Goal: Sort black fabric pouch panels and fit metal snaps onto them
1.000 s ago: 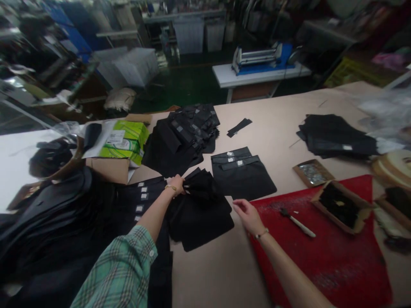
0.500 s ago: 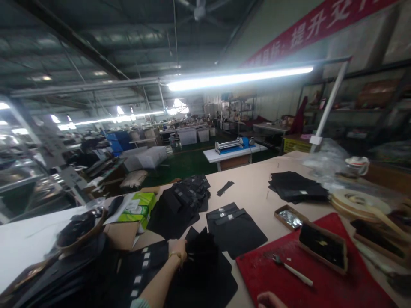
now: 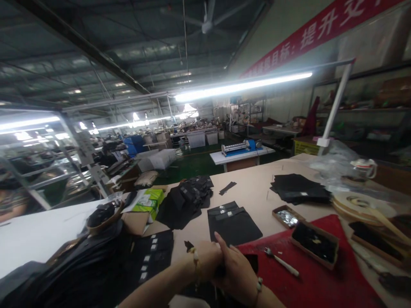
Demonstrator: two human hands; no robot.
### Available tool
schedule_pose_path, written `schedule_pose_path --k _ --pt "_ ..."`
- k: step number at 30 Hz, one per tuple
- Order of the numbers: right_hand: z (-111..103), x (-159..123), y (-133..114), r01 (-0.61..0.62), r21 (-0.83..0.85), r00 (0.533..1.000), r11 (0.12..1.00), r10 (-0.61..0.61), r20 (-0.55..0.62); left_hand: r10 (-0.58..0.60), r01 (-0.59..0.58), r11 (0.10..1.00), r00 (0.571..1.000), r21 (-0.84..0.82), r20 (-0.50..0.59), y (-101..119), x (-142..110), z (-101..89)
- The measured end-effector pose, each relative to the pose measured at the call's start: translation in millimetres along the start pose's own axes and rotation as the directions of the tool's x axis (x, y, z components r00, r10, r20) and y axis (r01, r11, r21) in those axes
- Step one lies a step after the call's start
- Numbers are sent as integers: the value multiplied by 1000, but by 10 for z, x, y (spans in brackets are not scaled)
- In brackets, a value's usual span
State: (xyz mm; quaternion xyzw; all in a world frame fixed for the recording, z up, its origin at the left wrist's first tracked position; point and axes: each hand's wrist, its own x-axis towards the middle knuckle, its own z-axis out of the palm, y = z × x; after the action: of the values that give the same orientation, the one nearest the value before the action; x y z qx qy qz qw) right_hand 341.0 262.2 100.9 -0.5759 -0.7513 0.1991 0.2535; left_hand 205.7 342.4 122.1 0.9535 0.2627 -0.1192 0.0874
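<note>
The left hand (image 3: 207,259) and right hand (image 3: 236,273) are curled together, gripping what may be a dark piece, though I cannot tell, just below a black fabric panel (image 3: 233,226) on the surface (image 3: 257,184), beside the red mat (image 3: 321,284).

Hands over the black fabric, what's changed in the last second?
The view has tilted upward. The right hand has swung in from beside the red mat and now meets the left hand low in the frame, with something dark between them, though what it is can't be told. The black panels and the red mat stayed where they were.
</note>
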Motion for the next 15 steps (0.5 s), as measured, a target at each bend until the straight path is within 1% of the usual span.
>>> schedule_pose_path --k 3,6,8,10,12,14,15 --pt "-133 -149 57 -82 60 995 995 78 69 2 -3 999 1000 49 2 173 -1 -60" --pt "-295 -272 200 -122 53 981 991 113 155 -1 -1 1000 998 20 67 342 148 -200" --pt "-404 -323 353 -145 63 967 987 128 222 -9 6 1000 990 24 138 473 313 -326" --pt "-505 -366 543 -174 70 954 982 151 259 -48 36 998 971 57 232 619 509 -450" --pt "-605 -429 755 -204 85 952 975 177 249 -102 83 994 945 73 310 769 711 -539" --pt "-702 -519 969 -208 128 958 970 175 229 -137 139 990 928 21 346 891 907 -572" --pt "-745 -568 1074 -198 154 960 968 160 229 -159 175 984 924 -14 346 932 1006 -564"
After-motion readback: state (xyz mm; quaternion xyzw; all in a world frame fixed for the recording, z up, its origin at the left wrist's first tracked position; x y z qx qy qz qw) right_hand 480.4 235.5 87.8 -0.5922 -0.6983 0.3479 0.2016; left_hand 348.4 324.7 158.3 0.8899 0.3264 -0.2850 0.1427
